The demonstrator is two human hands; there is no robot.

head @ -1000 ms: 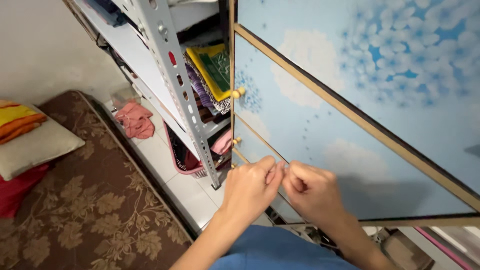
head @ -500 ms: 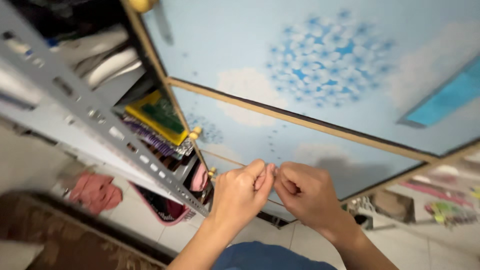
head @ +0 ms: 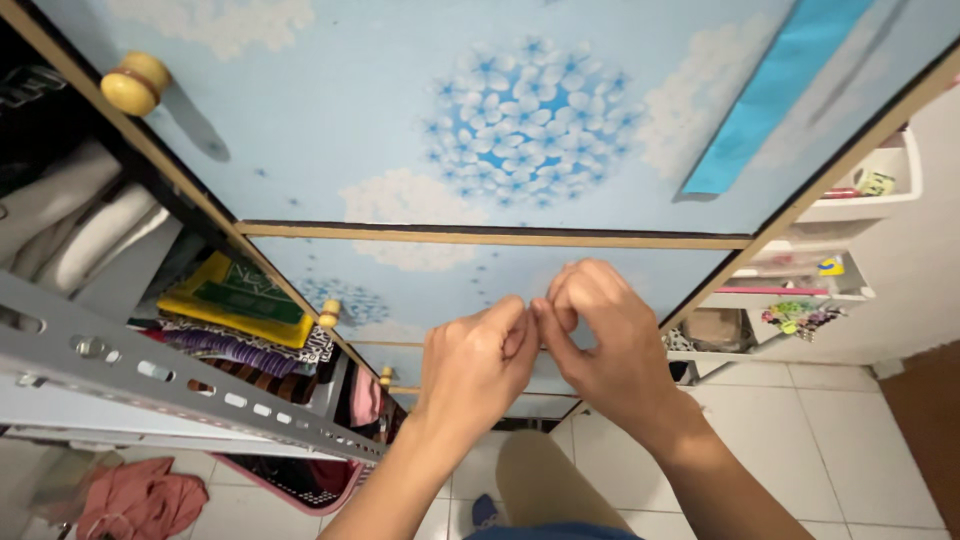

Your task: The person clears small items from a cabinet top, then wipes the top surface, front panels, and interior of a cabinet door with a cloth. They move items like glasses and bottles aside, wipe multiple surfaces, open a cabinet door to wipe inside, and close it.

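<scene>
My left hand [head: 475, 365] and my right hand [head: 597, 340] are raised together in front of a light blue cabinet front [head: 420, 120] patterned with white clouds and blue flower clusters. The fingertips of both hands pinch together at one spot, and whatever lies between them is too small to make out. Both hands hover over the lower door panel [head: 440, 280], just below a wooden strip [head: 480, 236] that divides the panels. A round yellow wooden knob [head: 135, 82] sticks out at the upper left of the cabinet.
A grey perforated metal shelf rail [head: 170, 385] crosses the left side, with folded cloths [head: 235, 310] stacked behind it. Pink cloth [head: 140, 500] lies on the white tiled floor [head: 800, 440]. A white rack [head: 800, 290] with small items stands at right. Two smaller knobs [head: 330, 313] sit lower down.
The view has swung upward and to the right, bringing the cabinet front closer and square on. My hands stay pinched together and have risen to the lower panel.
</scene>
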